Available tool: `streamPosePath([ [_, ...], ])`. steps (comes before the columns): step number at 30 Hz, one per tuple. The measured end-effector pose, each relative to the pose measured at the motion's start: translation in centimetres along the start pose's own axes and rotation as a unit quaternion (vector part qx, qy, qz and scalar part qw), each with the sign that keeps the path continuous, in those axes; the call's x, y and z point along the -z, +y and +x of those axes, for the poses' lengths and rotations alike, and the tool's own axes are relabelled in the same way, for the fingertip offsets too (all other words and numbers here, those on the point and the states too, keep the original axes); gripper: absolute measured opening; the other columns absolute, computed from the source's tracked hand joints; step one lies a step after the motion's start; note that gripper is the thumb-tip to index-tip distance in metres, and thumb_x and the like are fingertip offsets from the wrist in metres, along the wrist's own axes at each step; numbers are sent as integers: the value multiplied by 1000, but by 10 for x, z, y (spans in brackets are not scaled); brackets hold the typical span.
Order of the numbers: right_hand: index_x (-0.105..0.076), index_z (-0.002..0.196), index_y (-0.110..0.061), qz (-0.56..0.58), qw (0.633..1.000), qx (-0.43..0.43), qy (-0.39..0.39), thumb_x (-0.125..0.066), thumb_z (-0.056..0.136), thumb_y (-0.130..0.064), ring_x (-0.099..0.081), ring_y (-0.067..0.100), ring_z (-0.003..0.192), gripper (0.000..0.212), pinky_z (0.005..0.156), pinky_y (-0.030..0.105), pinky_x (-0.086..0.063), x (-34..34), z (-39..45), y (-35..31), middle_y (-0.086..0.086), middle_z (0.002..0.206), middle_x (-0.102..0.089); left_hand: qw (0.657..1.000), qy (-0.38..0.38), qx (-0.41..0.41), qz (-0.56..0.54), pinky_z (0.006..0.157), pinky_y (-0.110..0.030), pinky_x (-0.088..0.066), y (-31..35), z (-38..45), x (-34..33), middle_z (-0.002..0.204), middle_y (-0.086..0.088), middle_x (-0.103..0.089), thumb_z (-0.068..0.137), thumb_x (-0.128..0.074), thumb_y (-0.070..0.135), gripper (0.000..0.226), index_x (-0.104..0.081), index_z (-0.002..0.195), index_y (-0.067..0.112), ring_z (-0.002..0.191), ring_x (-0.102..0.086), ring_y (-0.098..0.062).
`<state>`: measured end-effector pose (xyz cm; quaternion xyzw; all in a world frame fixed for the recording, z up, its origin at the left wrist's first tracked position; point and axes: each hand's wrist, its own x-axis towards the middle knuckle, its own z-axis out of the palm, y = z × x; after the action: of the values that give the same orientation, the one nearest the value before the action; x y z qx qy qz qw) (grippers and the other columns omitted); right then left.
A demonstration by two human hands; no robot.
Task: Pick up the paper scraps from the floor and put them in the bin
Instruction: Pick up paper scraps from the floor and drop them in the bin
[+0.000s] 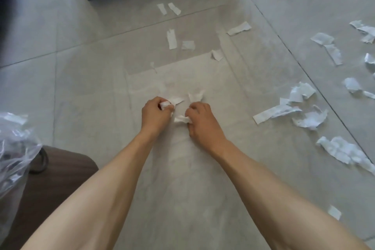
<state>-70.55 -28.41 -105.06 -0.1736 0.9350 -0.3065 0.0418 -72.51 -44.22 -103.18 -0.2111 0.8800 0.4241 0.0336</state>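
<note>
Both hands are down on the floor (81, 79), each curled tight around paper. Her left hand (155, 112) holds a crumpled scrap (164, 104) in its fingers, and the right hand (199, 119) pinches another scrap (181, 119) right beside it. She looks to be in the picking-up step. More paper scraps (296, 107) lie far to the right of her hands, and a few lie beyond them. A bin with a clear plastic bag (14, 148) sits far left of the hands. Next, I think she needs to carry these scraps to the bin.
</note>
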Motion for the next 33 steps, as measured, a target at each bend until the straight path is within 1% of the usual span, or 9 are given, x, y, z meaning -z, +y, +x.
streamPosePath([
  [3,-59,93,-4,17,1000,2,-3,-51,72,8,-49,35,91,25,71,37,-43,1,-14,6,17,99,-55,1000,6,8,-7,71,-29,-49,-2,-12,0,88,3,-67,79,-65,23,6,-65,82,18,83,-61,-16],
  [6,-60,86,-11,130,987,-90,-17,-46,79,-5,-52,27,83,17,69,29,-35,21,-15,3,13,89,-58,1000,-18,23,-1,60,-23,-43,-2,-26,4,82,4,-66,79,-67,20,4,-66,81,17,77,-60,-14],
  [11,-59,66,-14,396,878,-269,-15,-49,81,-4,-59,18,51,21,46,25,-41,68,-24,-24,3,63,-60,996,-23,62,-51,62,-27,-51,0,-63,24,76,2,-68,78,-68,15,3,-67,77,17,78,-65,-20],
  [13,-58,70,-9,427,863,-269,-23,-42,82,0,-60,20,46,22,40,22,-40,86,-31,-40,7,64,-62,993,14,52,-107,65,-32,-53,10,-84,39,75,1,-68,78,-68,13,1,-67,78,14,75,-66,-20],
  [17,-50,57,-11,442,862,-243,-57,-44,68,-12,-33,19,45,13,42,19,-21,116,-37,-83,6,52,-47,980,64,3,-188,67,-32,-51,40,-130,87,75,3,-67,81,-69,12,4,-67,79,14,69,-63,-18],
  [23,-44,66,-13,428,887,-149,-85,-45,90,-34,-30,17,49,32,42,20,-22,116,-30,-201,9,63,-40,955,209,-49,-205,64,-30,-47,54,-204,194,75,-12,-68,81,-74,15,7,-68,82,18,67,-60,-16],
  [29,-57,72,-19,490,863,-50,-111,-34,88,-59,-56,22,75,49,73,36,-44,93,-27,-318,4,79,-58,927,330,-29,-175,64,-20,-54,33,-243,286,76,-2,-72,81,-75,15,8,-69,87,16,67,-66,-6],
  [31,-66,106,-19,503,852,-45,-138,-32,80,-68,-60,25,109,65,101,43,-42,87,-21,-346,3,111,-63,920,355,-21,-166,64,-22,-54,21,-246,305,74,0,-70,80,-75,15,9,-68,85,18,65,-65,-7],
  [33,-56,129,-18,487,854,-50,-179,-28,72,-78,-51,23,127,88,111,48,-34,80,-19,-366,3,135,-57,916,365,-14,-165,66,-28,-54,11,-245,316,72,0,-70,80,-76,16,9,-68,84,19,65,-64,-10],
])
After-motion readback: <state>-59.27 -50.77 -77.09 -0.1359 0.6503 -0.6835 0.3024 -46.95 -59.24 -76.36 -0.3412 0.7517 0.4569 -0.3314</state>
